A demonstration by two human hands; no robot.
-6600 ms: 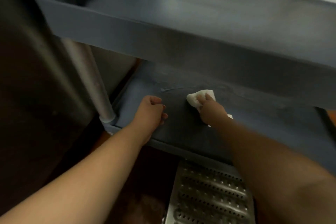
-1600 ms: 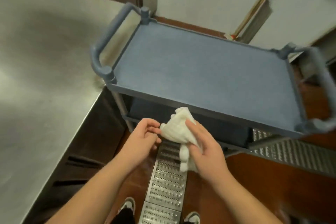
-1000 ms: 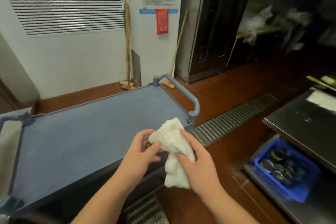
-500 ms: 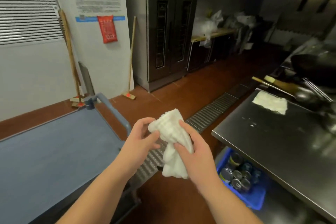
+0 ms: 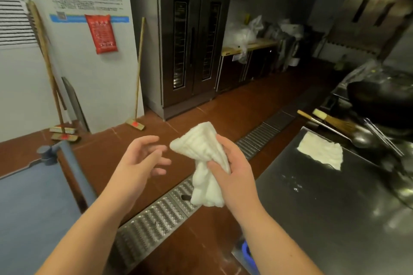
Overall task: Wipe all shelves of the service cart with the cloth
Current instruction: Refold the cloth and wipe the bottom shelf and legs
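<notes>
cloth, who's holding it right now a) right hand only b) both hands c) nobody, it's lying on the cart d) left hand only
a: the right hand has its fingers and thumb curled round the bunched white cloth, while the left hand is spread open beside it, clear of the fabric.

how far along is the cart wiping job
Done: cannot tell; the blue service cart's top shelf shows no visible dirt. In hand: the right hand grips the bunched white cloth; the left hand is open beside it. Left: lower shelves are out of view.
</notes>
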